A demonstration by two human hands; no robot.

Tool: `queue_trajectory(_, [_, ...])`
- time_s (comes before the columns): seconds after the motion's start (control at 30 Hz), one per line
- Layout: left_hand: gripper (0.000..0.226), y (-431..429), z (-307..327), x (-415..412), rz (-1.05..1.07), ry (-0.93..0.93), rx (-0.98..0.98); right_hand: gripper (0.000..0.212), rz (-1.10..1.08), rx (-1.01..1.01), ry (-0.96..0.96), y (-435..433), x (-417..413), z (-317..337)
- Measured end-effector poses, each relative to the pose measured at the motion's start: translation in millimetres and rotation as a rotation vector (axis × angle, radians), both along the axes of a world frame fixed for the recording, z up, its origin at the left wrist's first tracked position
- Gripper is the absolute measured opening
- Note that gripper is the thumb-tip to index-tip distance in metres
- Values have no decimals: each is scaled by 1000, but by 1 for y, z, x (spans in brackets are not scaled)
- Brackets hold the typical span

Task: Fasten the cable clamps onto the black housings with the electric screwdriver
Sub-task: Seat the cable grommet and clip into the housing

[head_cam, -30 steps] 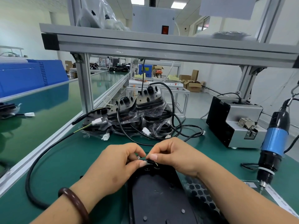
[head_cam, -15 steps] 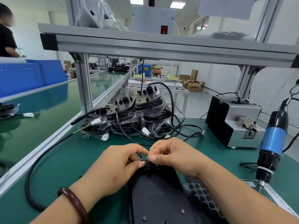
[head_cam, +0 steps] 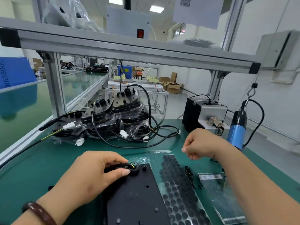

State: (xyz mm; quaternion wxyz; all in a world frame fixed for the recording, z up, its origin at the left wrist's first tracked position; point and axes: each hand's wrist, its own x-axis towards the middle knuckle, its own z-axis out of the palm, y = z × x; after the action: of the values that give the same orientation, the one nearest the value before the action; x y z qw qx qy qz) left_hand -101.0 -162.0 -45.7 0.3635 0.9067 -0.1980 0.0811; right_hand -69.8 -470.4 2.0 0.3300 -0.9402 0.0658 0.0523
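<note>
Left grip (head_cam: 97, 174) is closed on the cable (head_cam: 119, 165), thumb + fingers pinching it right where it enters the cable clamp (head_cam: 134, 168) at the far end of the black housing (head_cam: 134, 200), which lies flat by that grip. Right grip (head_cam: 199, 143) is up off the worktop (head_cam: 48, 161), fingers curled in; can't tell if a screw's inside. Electric screwdriver (head_cam: 236, 135) hangs just beyond right grip, untouched.

Risks, prob.: the clamp looks not yet screwed down, so if the left pinch eases the cable could spring & pull it off its seat. Loose screws (head_cam: 189, 173) lie between the grips, beside the dotted pad sheet (head_cam: 177, 184); a forearm swing could scatter them.

Worktop = green mat. Bagged units w/ cables (head_cam: 113, 117) are piled beyond left grip, a grey box (head_cam: 204, 114) beyond right. Alu frame (head_cam: 129, 46) overhead, factory hall w/ cardboard boxes (head_cam: 172, 86) behind.
</note>
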Motion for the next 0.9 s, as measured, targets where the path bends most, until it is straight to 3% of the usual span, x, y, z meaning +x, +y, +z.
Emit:
queue_trajectory(0.17, [16, -1, 0, -1, 20, -6, 12, 17, 50, -293, 113, -3, -5, -21])
queue_trajectory(0.5, [27, 4, 1, 0, 21, -43, 130, 18, 95, -415, 102, 4, -2, -35])
queue_trajectory(0.63, [26, 4, -1, 2, 26, -51, 119, 20, 32, -359, 9, 1, -5, -31])
queue_trajectory(0.77, [22, 4, 0, 2, -14, -30, 84, 18, 23, -94, -298, 17, -8, -24])
queue_trajectory(0.9, [19, 5, -1, 3, -26, -9, 58, 19, 86, -154, -298, 32, -2, -28])
